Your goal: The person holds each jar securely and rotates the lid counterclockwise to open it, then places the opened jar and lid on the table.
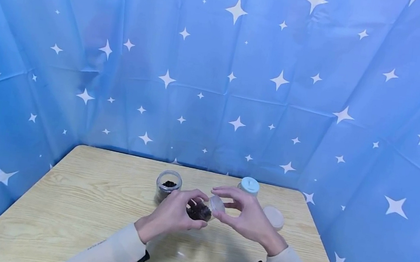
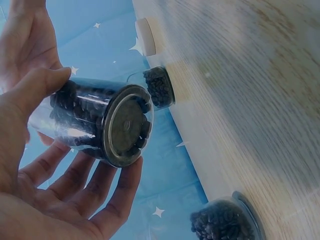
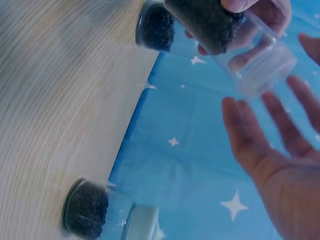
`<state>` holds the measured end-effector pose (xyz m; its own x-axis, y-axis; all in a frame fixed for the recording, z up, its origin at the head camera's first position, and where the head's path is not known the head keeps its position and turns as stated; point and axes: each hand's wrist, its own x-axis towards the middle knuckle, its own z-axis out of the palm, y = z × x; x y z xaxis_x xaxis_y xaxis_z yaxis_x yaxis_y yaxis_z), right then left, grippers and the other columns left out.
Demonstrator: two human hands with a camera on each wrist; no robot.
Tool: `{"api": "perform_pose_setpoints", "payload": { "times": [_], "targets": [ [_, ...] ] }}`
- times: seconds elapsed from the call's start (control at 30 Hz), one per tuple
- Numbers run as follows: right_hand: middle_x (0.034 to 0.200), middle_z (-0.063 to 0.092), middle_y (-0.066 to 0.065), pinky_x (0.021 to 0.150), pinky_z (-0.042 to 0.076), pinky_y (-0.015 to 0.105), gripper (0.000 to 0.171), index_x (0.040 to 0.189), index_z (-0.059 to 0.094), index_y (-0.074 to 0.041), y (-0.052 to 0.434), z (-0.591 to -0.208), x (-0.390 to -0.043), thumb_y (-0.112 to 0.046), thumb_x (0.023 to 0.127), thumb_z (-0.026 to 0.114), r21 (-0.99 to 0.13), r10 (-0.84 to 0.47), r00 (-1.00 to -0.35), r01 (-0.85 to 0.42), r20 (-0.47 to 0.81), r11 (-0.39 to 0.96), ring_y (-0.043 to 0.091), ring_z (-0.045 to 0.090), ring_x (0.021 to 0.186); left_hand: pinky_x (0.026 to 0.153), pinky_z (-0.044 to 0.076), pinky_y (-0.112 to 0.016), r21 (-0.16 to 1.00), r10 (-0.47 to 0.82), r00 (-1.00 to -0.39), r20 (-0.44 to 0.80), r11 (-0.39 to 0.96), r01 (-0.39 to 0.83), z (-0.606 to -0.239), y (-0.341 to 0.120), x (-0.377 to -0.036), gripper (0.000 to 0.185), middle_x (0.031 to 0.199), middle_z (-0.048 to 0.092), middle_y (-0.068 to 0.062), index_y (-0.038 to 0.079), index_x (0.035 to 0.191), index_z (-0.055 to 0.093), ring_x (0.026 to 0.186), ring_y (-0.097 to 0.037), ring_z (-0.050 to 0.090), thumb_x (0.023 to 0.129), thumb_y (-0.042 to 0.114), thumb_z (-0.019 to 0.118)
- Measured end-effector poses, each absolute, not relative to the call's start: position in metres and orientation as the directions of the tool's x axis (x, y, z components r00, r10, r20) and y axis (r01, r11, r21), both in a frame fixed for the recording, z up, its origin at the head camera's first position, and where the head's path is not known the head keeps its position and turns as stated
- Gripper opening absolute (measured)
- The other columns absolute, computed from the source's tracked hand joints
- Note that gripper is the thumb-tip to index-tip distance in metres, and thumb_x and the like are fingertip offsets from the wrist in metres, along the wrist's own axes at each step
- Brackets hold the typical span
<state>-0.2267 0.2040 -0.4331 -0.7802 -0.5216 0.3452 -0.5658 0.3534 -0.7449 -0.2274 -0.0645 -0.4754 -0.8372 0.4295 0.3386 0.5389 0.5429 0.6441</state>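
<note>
I am working over the wooden table (image 1: 77, 202), holding a clear jar of dark beans (image 1: 201, 211) tipped on its side above the middle of it. My left hand (image 1: 173, 214) is curling round the jar's base end, thumb on top and fingers beneath. My right hand (image 1: 248, 215) is hovering at the jar's three o'clock, fingers spread and relaxed around its clear lidded end; whether they are touching it, I cannot tell.
</note>
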Motion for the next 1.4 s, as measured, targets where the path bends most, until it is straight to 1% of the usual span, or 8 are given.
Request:
{"api": "perform_pose_setpoints", "payload": {
  "times": [0.1,0.23,0.43,0.57,0.73,0.9,1.0,1.4],
  "targets": [
    [0.153,0.075,0.007,0.104,0.070,0.039,0.046,0.151,0.076,-0.021,0.201,-0.433,-0.225,-0.026,0.106,0.089,-0.754,-0.488,-0.808,-0.537,0.330,0.379,0.032,0.076,0.137,0.095,0.069,-0.042,0.646,0.427,-0.836,0.345,0.537,0.542,-0.475,-0.064,-0.228,0.056,0.113,0.089,0.002,0.018,0.134,0.079,0.104,-0.015,0.083,0.086,0.030,0.104],
    [0.150,0.076,0.005,0.098,0.071,0.033,0.046,0.151,0.076,-0.021,0.196,-0.434,-0.224,-0.034,0.108,0.087,-0.745,-0.451,-0.836,-0.511,0.313,0.430,0.033,0.079,0.132,0.095,0.070,-0.045,0.650,0.424,-0.836,0.348,0.534,0.541,-0.475,-0.063,-0.228,0.055,0.112,0.090,0.001,0.019,0.133,0.080,0.102,-0.016,0.083,0.085,0.029,0.105],
    [0.148,0.078,0.002,0.092,0.070,0.028,0.049,0.151,0.076,-0.025,0.189,-0.432,-0.220,-0.046,0.108,0.085,-0.718,-0.370,-0.884,-0.453,0.285,0.529,0.030,0.080,0.128,0.091,0.066,-0.032,0.638,0.412,-0.843,0.346,0.556,0.533,-0.477,-0.063,-0.228,0.052,0.112,0.090,0.003,0.023,0.131,0.080,0.100,-0.013,0.083,0.086,0.031,0.104],
    [0.147,0.079,0.001,0.088,0.068,0.025,0.050,0.151,0.076,-0.026,0.186,-0.431,-0.218,-0.050,0.108,0.084,-0.705,-0.333,-0.902,-0.425,0.276,0.568,0.025,0.081,0.125,0.090,0.065,-0.031,0.638,0.407,-0.848,0.341,0.562,0.526,-0.477,-0.063,-0.228,0.052,0.113,0.090,0.002,0.023,0.131,0.080,0.100,-0.014,0.083,0.086,0.032,0.104],
    [0.142,0.082,0.001,0.085,0.068,0.022,0.045,0.148,0.078,-0.025,0.184,-0.432,-0.218,-0.045,0.108,0.085,-0.695,-0.332,-0.902,-0.426,0.275,0.579,0.021,0.082,0.118,0.089,0.065,-0.030,0.641,0.404,-0.854,0.328,0.568,0.516,-0.478,-0.063,-0.227,0.052,0.113,0.089,0.002,0.023,0.131,0.080,0.099,-0.012,0.083,0.086,0.033,0.104],
    [0.134,0.083,0.000,0.083,0.067,0.019,0.034,0.140,0.082,-0.023,0.182,-0.436,-0.218,-0.032,0.107,0.088,-0.678,-0.345,-0.893,-0.445,0.288,0.586,0.021,0.083,0.114,0.088,0.064,-0.030,0.647,0.405,-0.855,0.325,0.564,0.513,-0.478,-0.063,-0.226,0.051,0.111,0.089,0.004,0.022,0.131,0.080,0.098,-0.011,0.082,0.087,0.032,0.103],
    [0.132,0.083,0.000,0.083,0.067,0.019,0.031,0.137,0.084,-0.023,0.183,-0.437,-0.217,-0.028,0.107,0.088,-0.678,-0.346,-0.890,-0.451,0.295,0.581,0.022,0.084,0.113,0.089,0.065,-0.030,0.646,0.406,-0.854,0.326,0.563,0.515,-0.478,-0.063,-0.226,0.051,0.112,0.089,0.003,0.021,0.131,0.080,0.099,-0.012,0.083,0.087,0.032,0.103],
    [0.130,0.084,0.000,0.086,0.069,0.025,0.031,0.139,0.083,-0.023,0.187,-0.442,-0.216,-0.030,0.108,0.086,-0.686,-0.367,-0.877,-0.474,0.311,0.552,0.022,0.083,0.114,0.086,0.065,-0.030,0.647,0.414,-0.850,0.324,0.558,0.519,-0.482,-0.061,-0.226,0.052,0.113,0.089,0.001,0.020,0.131,0.080,0.099,-0.013,0.083,0.087,0.032,0.104]
  ]
}}
